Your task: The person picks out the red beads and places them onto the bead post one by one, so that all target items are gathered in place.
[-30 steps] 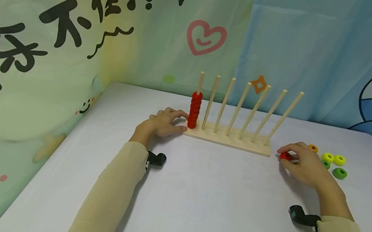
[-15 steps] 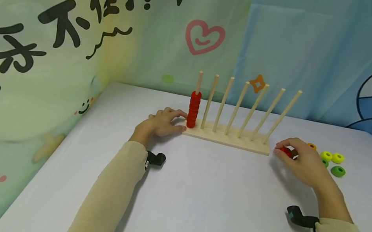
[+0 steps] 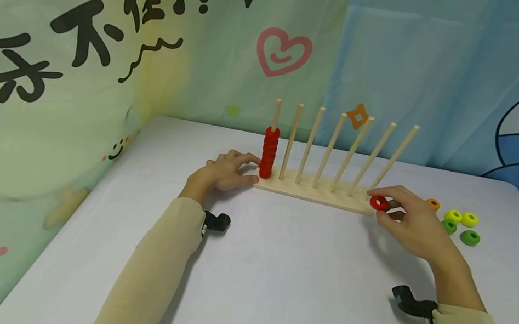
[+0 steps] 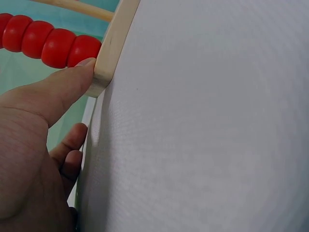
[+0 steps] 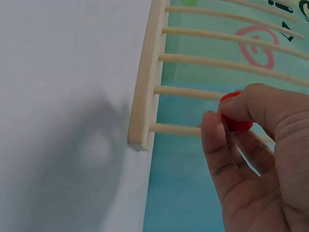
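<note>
A wooden peg rack (image 3: pixel 314 196) with a row of upright pegs stands on the table. Several red beads (image 3: pixel 268 152) are stacked on its leftmost peg. My left hand (image 3: pixel 224 171) holds the rack's left end between thumb and index finger. In the left wrist view the thumb (image 4: pixel 72 84) lies on the base's corner, beside the lowest bead. My right hand (image 3: pixel 412 222) pinches one red bead (image 3: pixel 378 203) between thumb and fingertips, its hole facing the head camera. That bead is raised in front of the rack's right end; in the right wrist view the thumb partly covers it.
To the right of my right hand lie loose beads: an orange one (image 3: pixel 433 204), yellow ones (image 3: pixel 469 220) and green ones (image 3: pixel 470 238). The white table (image 3: pixel 296 289) ends at a printed cloth backdrop (image 3: pixel 213 67) behind the rack.
My right hand has lifted the red bead and carried it left, from beside the rack to its right end. The left hand keeps its place on the rack.
</note>
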Demonstrator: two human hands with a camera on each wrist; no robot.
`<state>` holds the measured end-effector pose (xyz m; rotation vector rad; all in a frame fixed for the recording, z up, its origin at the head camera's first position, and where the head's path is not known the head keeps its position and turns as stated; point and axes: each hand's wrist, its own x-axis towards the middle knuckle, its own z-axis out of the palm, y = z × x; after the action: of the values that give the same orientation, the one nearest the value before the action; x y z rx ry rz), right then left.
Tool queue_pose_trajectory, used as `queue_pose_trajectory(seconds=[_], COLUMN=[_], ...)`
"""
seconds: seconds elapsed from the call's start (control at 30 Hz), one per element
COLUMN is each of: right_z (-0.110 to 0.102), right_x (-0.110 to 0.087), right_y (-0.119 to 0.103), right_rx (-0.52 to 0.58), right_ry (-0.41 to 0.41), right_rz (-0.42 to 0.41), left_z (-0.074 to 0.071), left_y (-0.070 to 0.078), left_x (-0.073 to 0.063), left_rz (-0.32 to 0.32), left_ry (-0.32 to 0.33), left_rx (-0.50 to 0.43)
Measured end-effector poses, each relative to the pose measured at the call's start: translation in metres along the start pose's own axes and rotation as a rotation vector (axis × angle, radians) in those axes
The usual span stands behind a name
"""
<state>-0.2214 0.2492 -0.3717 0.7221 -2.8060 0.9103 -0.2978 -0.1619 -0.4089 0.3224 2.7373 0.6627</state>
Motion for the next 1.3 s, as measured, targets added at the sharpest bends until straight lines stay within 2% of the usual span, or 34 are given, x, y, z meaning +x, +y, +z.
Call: queue_pose_trajectory(seconds=[0.37,0.6,0.8,0.93,1.3], right_z=[0.002,0.015,0.022,0.024,0.029], right_x=[0.018,0.033,0.047,0.051,0.057], right_y=[-0.018,-0.033,-0.046,-0.052,-0.063], right_rx=[0.083,0.185,0.202,0.194,0.27], right_ry=[0.059,0.041,0.035,0.045,0.051], right_rz=[-0.054,-0.049,-0.128,-0.144,-0.157], left_z=[-0.003,-0.001,-0.001,0.0,0.001], left_y=[0.0,-0.001,-0.003,-0.003,-0.002], left_x=[0.0,-0.001,0.001,0.002,0.001], left_rz=[0.009,0.012,0.014,0.012,0.013], left_ry=[0.0,0.011,0.003,0.015,0.014], left_rx=[0.003,0.006,0.014,0.013,0.01])
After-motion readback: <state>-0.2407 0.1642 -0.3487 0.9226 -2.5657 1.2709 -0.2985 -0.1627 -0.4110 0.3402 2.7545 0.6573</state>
